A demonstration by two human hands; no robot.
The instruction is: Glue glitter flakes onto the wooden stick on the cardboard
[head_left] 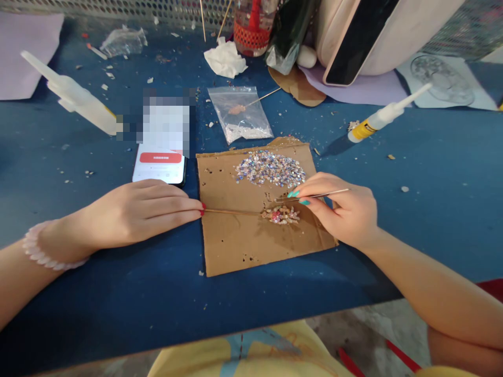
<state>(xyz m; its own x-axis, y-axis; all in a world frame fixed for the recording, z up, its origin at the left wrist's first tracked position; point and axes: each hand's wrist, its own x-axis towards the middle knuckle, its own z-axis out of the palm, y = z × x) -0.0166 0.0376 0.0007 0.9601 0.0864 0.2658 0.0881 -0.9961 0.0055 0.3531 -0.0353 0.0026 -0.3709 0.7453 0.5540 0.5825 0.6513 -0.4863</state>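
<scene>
My left hand point(153, 212) is closed on the end of a thin wooden stick point(231, 212), which lies level over the cardboard sheet point(231, 246). At the stick's far end sits a small figure point(281, 214) covered in pinkish, shiny bits; its exact kind is unclear. In my right hand point(341, 209), thumb and fingers pinch slim metal tweezers point(318, 196), their tip just above the figure. Whether the tip holds anything is too small to see. A heap of tiny coloured gems point(271, 168) lies on the cardboard beyond the tweezers.
A lit phone point(159, 166) lies beyond my left hand. White glue bottles lean at left point(78, 99) and right point(371, 125). Behind the cardboard are a clear zip bag point(243, 120) with white bits, crumpled tissue point(226, 58) and a jar point(255, 31). Scraps dot the blue table point(118, 303).
</scene>
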